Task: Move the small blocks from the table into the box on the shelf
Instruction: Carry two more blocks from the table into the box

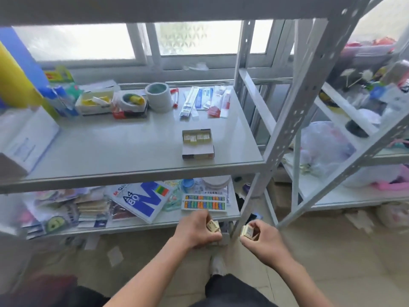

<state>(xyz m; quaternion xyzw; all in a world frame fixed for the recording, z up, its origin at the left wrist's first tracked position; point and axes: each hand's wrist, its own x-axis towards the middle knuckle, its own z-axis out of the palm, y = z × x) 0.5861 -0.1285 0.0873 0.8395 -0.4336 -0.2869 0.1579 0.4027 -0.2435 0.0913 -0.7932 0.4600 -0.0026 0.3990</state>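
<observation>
Storage room, frosted window (84, 41) behind; pale tiled floor (354, 251). Grey slotted-steel shelf unit (132, 169) in front. Middle shelf, left to right: yellow and blue rolled sheets (15, 78); white tape roll (159, 96); packaged pens (203, 100); small open cardboard box (198, 144) near the front edge, a row of small cream blocks (197, 137) inside. Lower shelf: A4 paper ream (143, 200), coloured abacus (204, 203). Left hand (197, 231) closed on a cream block (213, 226); right hand (263, 238) closed on a second cream block (247, 231), both hands below shelf level.
</observation>
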